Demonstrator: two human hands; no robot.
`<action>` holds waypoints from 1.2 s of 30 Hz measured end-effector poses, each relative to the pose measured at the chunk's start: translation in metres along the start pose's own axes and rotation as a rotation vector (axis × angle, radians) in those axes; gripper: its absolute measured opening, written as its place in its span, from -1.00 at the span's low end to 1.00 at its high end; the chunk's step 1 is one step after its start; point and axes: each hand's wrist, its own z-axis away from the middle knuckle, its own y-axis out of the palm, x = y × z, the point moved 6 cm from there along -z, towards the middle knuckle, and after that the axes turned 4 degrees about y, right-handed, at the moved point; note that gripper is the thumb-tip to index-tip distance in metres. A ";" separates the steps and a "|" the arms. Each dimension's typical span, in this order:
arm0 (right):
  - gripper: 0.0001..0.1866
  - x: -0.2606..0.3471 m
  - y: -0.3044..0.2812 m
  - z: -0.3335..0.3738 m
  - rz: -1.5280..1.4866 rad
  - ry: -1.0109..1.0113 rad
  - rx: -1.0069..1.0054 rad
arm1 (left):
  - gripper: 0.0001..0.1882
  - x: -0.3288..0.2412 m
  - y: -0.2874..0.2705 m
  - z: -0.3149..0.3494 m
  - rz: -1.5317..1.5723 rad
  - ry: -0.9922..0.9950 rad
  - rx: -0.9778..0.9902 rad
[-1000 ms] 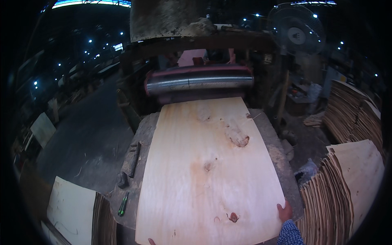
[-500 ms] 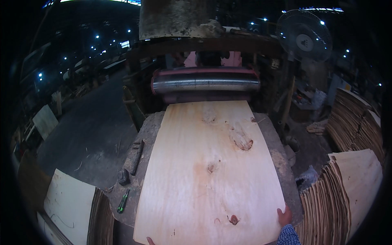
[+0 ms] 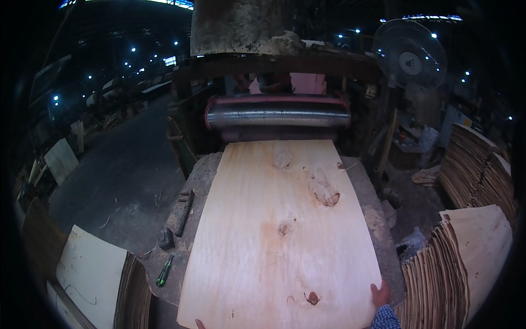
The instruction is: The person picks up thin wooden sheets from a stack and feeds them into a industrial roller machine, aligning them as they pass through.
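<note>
A large pale wood veneer sheet [image 3: 279,230] with dark knots lies flat on a grimy machine table [image 3: 200,175], its far end at the steel roller [image 3: 276,115] of a machine. My right hand [image 3: 380,295] grips the sheet's near right corner, a checked sleeve showing at the wrist. Only the fingertips of my left hand [image 3: 200,324] show at the sheet's near left edge, at the bottom of the picture.
Stacks of wavy veneer sheets stand at right [image 3: 466,257] and lower left [image 3: 98,279]. A green-handled tool [image 3: 163,271] and a dark bar [image 3: 184,212] lie on the table's left margin. A standing fan [image 3: 410,55] is at the back right. Dark concrete floor stretches to the left.
The view has shifted forward and slightly right; the sheet's far end now sits closer to the roller. My right hand stays on the near right corner.
</note>
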 end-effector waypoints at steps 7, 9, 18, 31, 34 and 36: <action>-0.53 -0.008 0.005 -0.002 -0.056 -0.001 0.022 | -0.19 -0.001 0.000 0.003 -0.021 -0.010 -0.039; -0.53 -0.007 0.004 -0.003 -0.079 -0.066 -0.019 | -0.19 -0.001 0.000 0.003 -0.023 -0.019 -0.047; -0.29 -0.028 0.013 -0.011 -0.012 -0.035 0.048 | -0.20 0.002 -0.007 -0.005 -0.047 -0.006 -0.027; -0.26 -0.027 0.014 -0.009 0.053 -0.084 -0.012 | -0.19 0.005 -0.014 -0.016 -0.045 0.029 0.002; -0.26 -0.029 0.015 -0.009 -0.008 -0.055 0.030 | -0.20 0.004 -0.014 -0.013 -0.051 0.033 -0.017; -0.25 -0.030 0.015 -0.009 0.014 -0.041 0.028 | -0.20 0.004 -0.012 -0.013 -0.036 0.027 -0.001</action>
